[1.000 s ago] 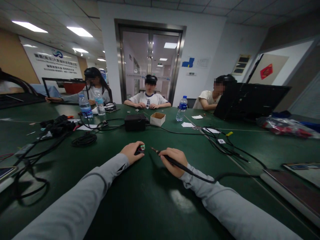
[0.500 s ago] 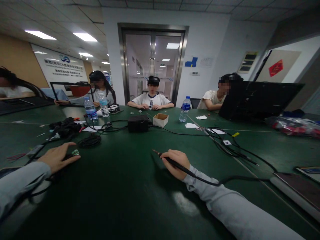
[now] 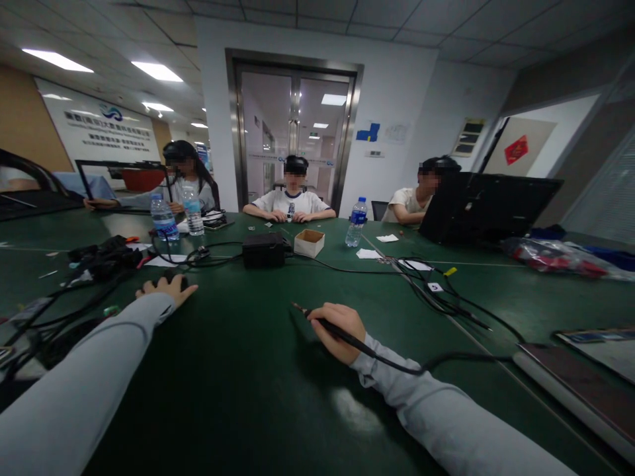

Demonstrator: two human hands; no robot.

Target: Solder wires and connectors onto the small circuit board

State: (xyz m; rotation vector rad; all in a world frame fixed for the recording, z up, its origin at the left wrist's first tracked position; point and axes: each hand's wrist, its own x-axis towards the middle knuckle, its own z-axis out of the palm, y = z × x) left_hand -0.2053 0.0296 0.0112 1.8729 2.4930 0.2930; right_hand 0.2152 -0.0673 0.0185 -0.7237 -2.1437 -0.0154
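Black corded tool (image 3: 343,333) (copper-tipped) rests in right fingers (image 3: 329,312).

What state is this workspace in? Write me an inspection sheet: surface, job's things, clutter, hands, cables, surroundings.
Surface: green table, a light reflection near its front.
Job's things: black pen-shaped tool; small green part beside the left sleeve.
Clutter: white open-topped box, black box, three bottles.
Hands: right hand grips the tool; left hand spread, hold unclear.
Cables: dark coil, partly hidden by the left hand; tool's cord trailing right.
Surroundings: seated people across the table, black monitor, glass doors.
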